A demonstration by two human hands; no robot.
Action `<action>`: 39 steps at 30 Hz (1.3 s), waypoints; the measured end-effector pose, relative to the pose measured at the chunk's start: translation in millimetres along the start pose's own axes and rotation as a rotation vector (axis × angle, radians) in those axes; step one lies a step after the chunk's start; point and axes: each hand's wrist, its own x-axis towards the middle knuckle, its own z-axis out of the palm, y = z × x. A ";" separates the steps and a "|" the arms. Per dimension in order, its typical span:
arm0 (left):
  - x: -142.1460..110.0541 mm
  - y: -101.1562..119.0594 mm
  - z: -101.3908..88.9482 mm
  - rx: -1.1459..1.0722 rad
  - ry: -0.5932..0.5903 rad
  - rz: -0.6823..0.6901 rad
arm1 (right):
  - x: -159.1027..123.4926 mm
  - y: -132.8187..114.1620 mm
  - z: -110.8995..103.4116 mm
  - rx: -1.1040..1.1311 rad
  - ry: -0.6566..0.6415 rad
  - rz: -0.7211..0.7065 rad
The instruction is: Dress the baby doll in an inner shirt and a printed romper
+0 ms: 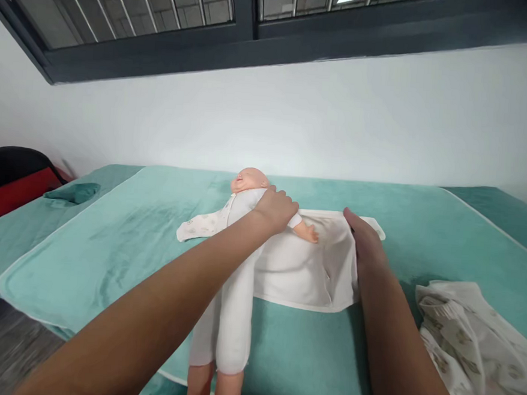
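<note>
A baby doll (237,298) in a white bodysuit lies on its back on the teal bed cover, its head toward the wall. My left hand (275,209) is closed round the doll's upper arm near the shoulder. Under the doll's body is a white baby top (303,272), spread out on both sides. One sleeve, with a small print, covers the doll's arm at the left; the other forearm lies bare on the cloth. My right hand (363,237) grips the top's right edge, its fingers partly hidden by the fabric.
Folded white clothing with a print (474,344) lies on the bed cover (106,253) at the right. A black and red object (15,189) stands beyond the left end. Behind the bed are a white wall (260,119) and a dark-framed barred window (242,39).
</note>
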 end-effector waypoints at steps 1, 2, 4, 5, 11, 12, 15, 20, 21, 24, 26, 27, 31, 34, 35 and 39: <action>3.8 3.8 1.8 -0.025 -0.002 -0.049 | -4.2 -6.1 2.9 0.114 -0.032 0.026; 8.3 8.2 4.0 -0.057 0.005 -0.097 | -8.9 -12.6 6.5 0.215 -0.069 0.055; 18.7 18.2 9.4 -0.113 0.036 -0.179 | -17.6 -25.8 14.4 0.400 -0.175 0.098; 23.7 22.8 12.2 -0.147 0.057 -0.215 | -20.9 -31.6 17.8 0.453 -0.230 0.100; 31.9 24.2 19.1 -0.618 0.164 -0.123 | -25.8 -44.9 26.6 0.483 -0.436 0.053; 28.9 18.7 18.1 -0.709 0.173 -0.080 | -26.2 -45.2 27.7 0.482 -0.462 0.053; 13.9 -3.9 13.4 -0.907 0.255 -0.033 | -29.7 -45.7 31.8 0.439 -0.541 0.058; -23.1 -38.6 12.2 -0.845 0.529 -0.188 | -38.2 -38.2 32.8 0.371 -0.799 0.044; -31.7 -42.7 14.4 -0.837 0.551 -0.235 | -39.6 -35.4 31.8 0.360 -0.875 0.054; -61.4 -47.6 28.6 -0.805 0.624 -0.378 | -41.9 -28.1 29.0 0.336 -0.981 0.087; -86.3 -44.6 45.9 -0.783 0.695 -0.426 | -42.1 -24.7 28.4 0.347 -0.947 0.082; -100.6 -41.4 56.9 -0.787 0.715 -0.432 | -41.9 -23.5 28.4 0.360 -0.924 0.074; -162.8 -19.7 109.7 -0.820 0.669 -0.547 | -42.3 -19.8 31.2 0.389 -0.895 0.062; -199.0 -2.5 141.8 -0.787 0.534 -0.503 | -48.7 -18.5 36.4 0.377 -0.833 0.075; -206.3 1.2 148.5 -0.762 0.506 -0.472 | -53.1 -18.0 38.5 0.359 -0.791 0.086; -213.9 -6.3 156.7 -0.643 0.492 -0.470 | -85.0 -12.7 43.6 0.315 -0.619 0.128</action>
